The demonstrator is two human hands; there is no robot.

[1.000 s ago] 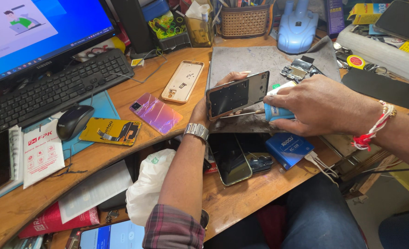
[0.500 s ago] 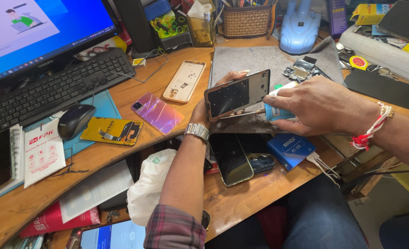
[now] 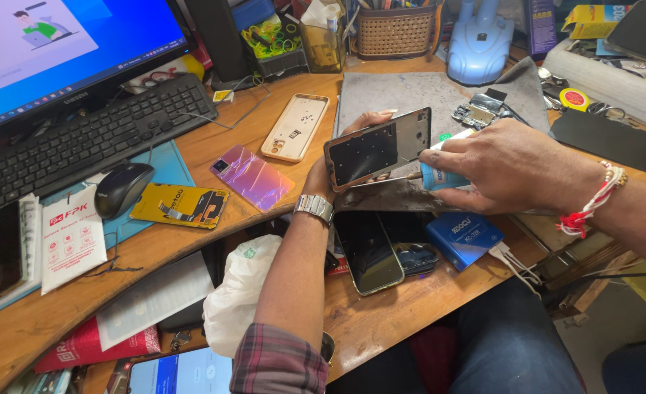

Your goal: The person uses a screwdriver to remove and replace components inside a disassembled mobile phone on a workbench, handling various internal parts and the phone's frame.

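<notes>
Left hand (image 3: 337, 171) gripping a phone frame (image 3: 378, 148) raised over the grey mat (image 3: 403, 95), fingers closed round its edges. Right hand (image 3: 509, 166) pinching a small blue tube (image 3: 440, 175), nozzle at the frame's lower edge.

A phone repair bench is showing here: loose back covers (image 3: 251, 177), a bare phone frame (image 3: 378, 148) and small circuit boards (image 3: 476, 111) are crowding a wooden desk (image 3: 192, 149) beside a keyboard (image 3: 82, 138).

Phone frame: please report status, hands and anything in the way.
Left hand holds phone frame tilted above grey mat. Right hand presses glue tube nozzle to its lower edge. Nothing in the way.
</notes>
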